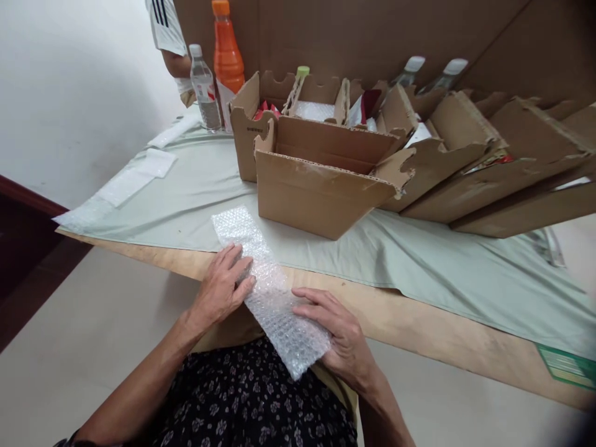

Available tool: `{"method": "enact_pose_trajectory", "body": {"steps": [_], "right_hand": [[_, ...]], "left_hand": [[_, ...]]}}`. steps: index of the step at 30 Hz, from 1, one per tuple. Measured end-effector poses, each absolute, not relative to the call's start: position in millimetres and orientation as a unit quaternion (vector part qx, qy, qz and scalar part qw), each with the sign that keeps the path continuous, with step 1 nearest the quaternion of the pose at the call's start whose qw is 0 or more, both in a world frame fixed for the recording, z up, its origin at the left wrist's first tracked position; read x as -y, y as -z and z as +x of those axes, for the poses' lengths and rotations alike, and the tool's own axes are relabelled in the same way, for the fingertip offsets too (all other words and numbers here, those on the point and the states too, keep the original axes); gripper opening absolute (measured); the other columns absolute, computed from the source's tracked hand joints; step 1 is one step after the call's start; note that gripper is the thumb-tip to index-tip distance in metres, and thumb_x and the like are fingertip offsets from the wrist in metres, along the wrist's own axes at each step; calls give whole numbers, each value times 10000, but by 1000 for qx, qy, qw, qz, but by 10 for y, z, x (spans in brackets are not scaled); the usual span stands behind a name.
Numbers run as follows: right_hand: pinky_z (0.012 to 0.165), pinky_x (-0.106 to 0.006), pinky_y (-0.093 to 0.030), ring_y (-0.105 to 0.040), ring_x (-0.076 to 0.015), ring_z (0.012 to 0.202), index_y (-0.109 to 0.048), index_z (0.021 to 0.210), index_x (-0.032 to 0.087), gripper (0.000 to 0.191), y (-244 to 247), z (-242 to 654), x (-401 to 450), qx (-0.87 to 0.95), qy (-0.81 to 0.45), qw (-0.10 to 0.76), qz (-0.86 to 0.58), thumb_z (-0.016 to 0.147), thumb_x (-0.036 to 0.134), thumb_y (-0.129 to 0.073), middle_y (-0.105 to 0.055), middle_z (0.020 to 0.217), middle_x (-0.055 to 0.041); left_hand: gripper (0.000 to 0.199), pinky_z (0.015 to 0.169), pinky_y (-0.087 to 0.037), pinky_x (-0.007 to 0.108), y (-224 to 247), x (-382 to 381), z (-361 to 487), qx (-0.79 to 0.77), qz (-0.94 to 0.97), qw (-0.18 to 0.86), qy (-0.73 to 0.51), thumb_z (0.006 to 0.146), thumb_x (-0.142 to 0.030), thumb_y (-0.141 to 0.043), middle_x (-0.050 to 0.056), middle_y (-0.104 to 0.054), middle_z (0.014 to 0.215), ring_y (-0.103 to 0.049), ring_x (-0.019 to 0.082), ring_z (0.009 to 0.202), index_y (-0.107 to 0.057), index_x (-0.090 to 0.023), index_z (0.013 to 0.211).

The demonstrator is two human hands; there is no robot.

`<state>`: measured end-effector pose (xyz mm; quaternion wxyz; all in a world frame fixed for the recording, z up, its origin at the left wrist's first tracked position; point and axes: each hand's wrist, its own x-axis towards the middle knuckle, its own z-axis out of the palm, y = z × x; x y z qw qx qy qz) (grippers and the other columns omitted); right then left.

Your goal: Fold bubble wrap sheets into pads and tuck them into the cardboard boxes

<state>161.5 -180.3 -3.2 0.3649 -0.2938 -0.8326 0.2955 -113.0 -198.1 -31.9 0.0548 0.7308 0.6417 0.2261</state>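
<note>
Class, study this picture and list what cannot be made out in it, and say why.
All in the head view:
- Floor of the front box: hidden by its front wall.
- Thumb of the right hand: hidden, apparently behind the bubble wrap.
- Lower parts of the white-capped bottles: behind the boxes.
- Co-worker's head: cut off by the top edge.
- Print on the green card: blurred.

Packing workspace, exact premises unclear: cardboard boxes (316,192), bubble wrap (267,279), cloth-covered table (195,198).

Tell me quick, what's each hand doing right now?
Left hand: open, fingers resting on the bubble wrap.
Right hand: fingers on the bubble wrap, thumb hidden; can't tell if it grips.
</note>
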Motion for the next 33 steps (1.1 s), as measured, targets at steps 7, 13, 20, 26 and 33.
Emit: {"method": "enact_pose_trajectory", "body": {"steps": [7,13,20,26,33], "right_hand": [[979,-396,-625,-727,-210,1144,-737,1168,244,433,154,1436,1918,847,-306,334,-278,835,38,-552,-760,1256,-71],[943,-392,-639,-737,-211,1106,-742,1127,228,465,106,1194,1914,852,-306,338,-258,787,21,-501,-768,1230,-67],[916,-315,-653,-774,-181,1049,-742,1178,259,400,-22,1185,1872,758,-370,453,-288,900,24,-577,-800,1136,-43],[968,-327,-628,-753,-201,1091,-782,1168,290,257,-66,1316,1870,640,-414,542,-355,1001,171,-627,-790,1141,-47],[954,-283,-614,-753,-167,1048,-793,1140,317,265,-126,1263,1866,660,-414,531,-333,990,150,-652,-796,1110,-9]], "left_hand": [[412,1227,-411,593,226,1607,-1366,-613,772,20,-166,933,-202,-471,172,-627,1473,-492,363,1483,-672,-165,1291],[427,1021,-526,532,-77,1516,-1348,-630,759,5,-164,905,-172,-470,143,-767,1159,-700,337,1136,-673,-157,1280],[380,890,-559,452,-150,1618,-1470,-709,675,4,-205,948,-372,-517,132,-776,1056,-727,319,995,-727,-175,1196],[655,738,-541,369,-68,1684,-1525,-766,537,182,-302,881,-577,-599,55,-742,889,-676,225,743,-643,-151,1378],[500,540,-413,239,-72,1422,-1407,-666,421,368,-493,751,-423,-694,-27,-599,657,-519,118,551,-754,-121,1144]]}}
